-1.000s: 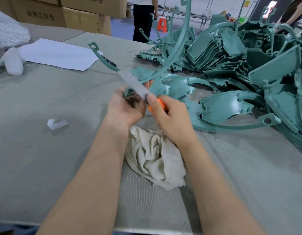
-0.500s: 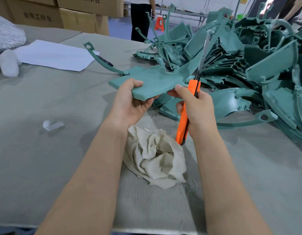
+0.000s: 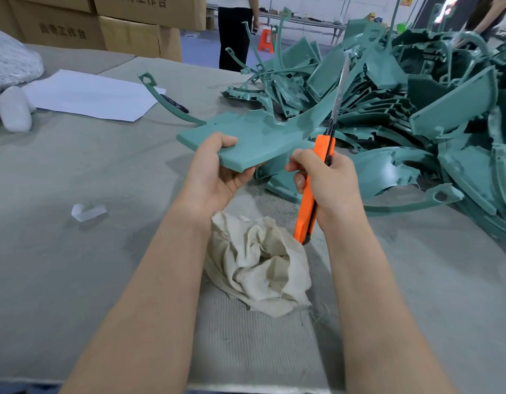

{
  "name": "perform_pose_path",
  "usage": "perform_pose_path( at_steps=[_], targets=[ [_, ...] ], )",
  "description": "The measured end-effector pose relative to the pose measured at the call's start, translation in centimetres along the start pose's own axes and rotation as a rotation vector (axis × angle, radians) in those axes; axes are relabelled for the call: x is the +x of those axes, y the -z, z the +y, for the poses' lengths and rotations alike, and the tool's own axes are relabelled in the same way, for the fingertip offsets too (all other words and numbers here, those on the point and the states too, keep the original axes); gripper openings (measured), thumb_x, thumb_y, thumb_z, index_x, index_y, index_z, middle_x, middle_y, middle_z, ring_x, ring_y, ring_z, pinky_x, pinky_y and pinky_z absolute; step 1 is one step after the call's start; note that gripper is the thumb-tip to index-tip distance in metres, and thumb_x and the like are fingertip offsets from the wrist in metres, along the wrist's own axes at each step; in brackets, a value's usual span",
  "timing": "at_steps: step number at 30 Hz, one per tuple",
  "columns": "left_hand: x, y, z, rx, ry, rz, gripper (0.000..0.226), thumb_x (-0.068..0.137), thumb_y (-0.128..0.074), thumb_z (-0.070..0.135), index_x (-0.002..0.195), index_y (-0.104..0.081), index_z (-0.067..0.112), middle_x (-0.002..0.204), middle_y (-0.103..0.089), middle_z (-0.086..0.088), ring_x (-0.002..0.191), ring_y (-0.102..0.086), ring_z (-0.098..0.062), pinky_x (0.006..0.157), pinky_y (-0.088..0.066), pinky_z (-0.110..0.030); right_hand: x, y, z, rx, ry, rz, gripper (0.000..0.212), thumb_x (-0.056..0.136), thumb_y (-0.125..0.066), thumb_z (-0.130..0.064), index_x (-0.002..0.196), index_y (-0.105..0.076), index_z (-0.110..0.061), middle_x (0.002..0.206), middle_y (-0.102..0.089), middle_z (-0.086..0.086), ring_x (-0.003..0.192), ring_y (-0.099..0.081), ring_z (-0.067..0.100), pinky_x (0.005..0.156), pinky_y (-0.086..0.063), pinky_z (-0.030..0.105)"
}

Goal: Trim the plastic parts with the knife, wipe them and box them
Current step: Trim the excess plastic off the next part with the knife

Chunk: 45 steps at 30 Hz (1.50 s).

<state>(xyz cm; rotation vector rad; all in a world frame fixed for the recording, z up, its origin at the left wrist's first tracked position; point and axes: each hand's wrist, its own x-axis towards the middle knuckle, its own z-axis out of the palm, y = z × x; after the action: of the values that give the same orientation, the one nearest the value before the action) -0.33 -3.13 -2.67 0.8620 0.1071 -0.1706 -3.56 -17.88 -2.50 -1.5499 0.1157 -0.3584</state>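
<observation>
The left hand [image 3: 214,172] is holding one green plastic part [image 3: 254,137] clear of the tabletop [image 3: 75,265]. Its grip is clenched on the near corner, thumb on top and fingers underneath, so that the flat panel is presenting its 3 o'clock edge for trimming. The right hand [image 3: 328,183] is grasping the knife [image 3: 311,200], its grip wrapped round the orange handle, with the long blade extended toward 12 o'clock along the part's curved arm. Whether the blade is touching the plastic cannot be told. Trimming appears to be the step in hand, and the supporting fingers are lying well away from the cutting line. The cloth [image 3: 260,263] is lying crumpled at 6 o'clock from the hands, between the forearms, probably placed for wiping. The pile of parts [image 3: 416,109] is lying at 2 o'clock, and the cardboard boxes [image 3: 132,29] are standing at 11 o'clock.
</observation>
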Motion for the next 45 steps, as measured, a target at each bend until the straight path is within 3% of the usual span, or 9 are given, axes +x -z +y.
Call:
perform_pose_path(
  at_steps=[15,20,25,28,30,34,37,41,45],
  targets=[
    [0.2,0.0,-0.1,0.013,-0.007,-0.011,0.011,0.090,-0.048,0.013,0.094,-0.057,0.009,0.080,-0.065,-0.006,0.079,-0.062,-0.024,0.041,-0.047,-0.017,0.1,0.0,0.2,-0.002,-0.004,0.000,0.017,0.088,-0.061,-0.011,0.070,-0.059,-0.013,0.068,-0.073,0.001,0.041,-0.041,0.010,0.044,-0.036,0.019],
    [0.1,0.3,0.2,-0.101,0.012,-0.052,0.016,0.091,-0.045,0.011,0.100,-0.055,0.003,0.068,-0.069,-0.008,0.059,-0.069,-0.021,0.038,-0.046,-0.016,0.5,0.7,0.5,-0.200,0.069,0.105,0.011,0.084,-0.060,-0.013,0.074,-0.058,-0.011,0.071,-0.072,0.002,0.044,-0.048,0.010,0.050,-0.045,0.027],
    [0.0,0.9,0.7,-0.257,0.136,-0.091,0.024,0.091,-0.043,0.011,0.098,-0.061,-0.004,0.088,-0.069,-0.018,0.057,-0.069,-0.018,0.039,-0.046,-0.014,0.9,1.6,1.2,-0.399,0.162,0.277,0.044,0.091,-0.046,-0.062,0.077,-0.050,-0.021,0.080,-0.065,0.009,0.073,-0.061,0.027,0.072,-0.053,0.045],
    [0.0,1.5,1.3,-0.340,0.251,-0.148,0.027,0.086,-0.045,0.009,0.087,-0.066,-0.008,0.085,-0.071,-0.020,0.055,-0.068,-0.015,0.037,-0.045,-0.012,1.2,2.2,1.1,-0.432,0.270,0.400,0.057,0.096,-0.035,-0.060,0.077,-0.051,-0.009,0.075,-0.062,0.016,0.072,-0.058,0.032,0.068,-0.049,0.046],
    [-0.1,1.7,1.6,-0.356,0.299,-0.174,0.035,0.076,-0.049,0.008,0.106,-0.061,-0.007,0.084,-0.071,-0.018,0.054,-0.068,-0.015,0.036,-0.043,-0.011,1.2,2.4,1.2,-0.433,0.339,0.433,0.059,0.097,-0.036,-0.057,0.077,-0.051,-0.004,0.067,-0.055,0.014,0.067,-0.053,0.030,0.063,-0.045,0.041],
    [-0.1,1.9,1.6,-0.331,0.352,-0.194,0.060,0.073,-0.049,0.008,0.131,-0.049,-0.006,0.078,-0.071,-0.016,0.053,-0.068,-0.015,0.034,-0.042,-0.012,1.1,2.3,1.3,-0.459,0.392,0.390,0.056,0.097,-0.042,-0.054,0.069,-0.042,-0.006,0.057,-0.040,-0.001,0.055,-0.038,0.019,0.054,-0.034,0.034],
    [0.0,1.9,1.6,-0.335,0.365,-0.199,0.062,0.073,-0.048,0.008,0.133,-0.047,-0.008,0.076,-0.071,-0.016,0.052,-0.067,-0.015,0.033,-0.042,-0.013,1.1,2.2,1.3,-0.486,0.389,0.337,0.052,0.098,-0.044,-0.051,0.062,-0.034,-0.015,0.053,-0.035,-0.003,0.059,-0.045,0.032,0.054,-0.032,0.033],
    [0.0,2.1,1.4,-0.376,0.394,-0.224,0.059,0.073,-0.048,0.008,0.127,-0.048,-0.015,0.072,-0.069,-0.017,0.050,-0.067,-0.016,0.034,-0.043,-0.014,0.9,1.8,1.5,-0.413,0.417,0.294,0.060,0.096,-0.044,-0.052,0.071,-0.044,0.002,0.064,-0.048,0.024,0.066,-0.049,0.042,0.055,-0.041,0.041],
    [0.2,2.3,1.3,-0.421,0.412,-0.236,0.055,0.073,-0.049,0.008,0.120,-0.050,-0.020,0.072,-0.068,-0.018,0.050,-0.067,-0.018,0.033,-0.043,-0.015,0.9,1.5,1.6,-0.396,0.439,0.265,0.065,0.093,-0.043,-0.056,0.073,-0.045,0.006,0.068,-0.050,0.029,0.065,-0.048,0.042,0.057,-0.044,0.044]
  ],
)
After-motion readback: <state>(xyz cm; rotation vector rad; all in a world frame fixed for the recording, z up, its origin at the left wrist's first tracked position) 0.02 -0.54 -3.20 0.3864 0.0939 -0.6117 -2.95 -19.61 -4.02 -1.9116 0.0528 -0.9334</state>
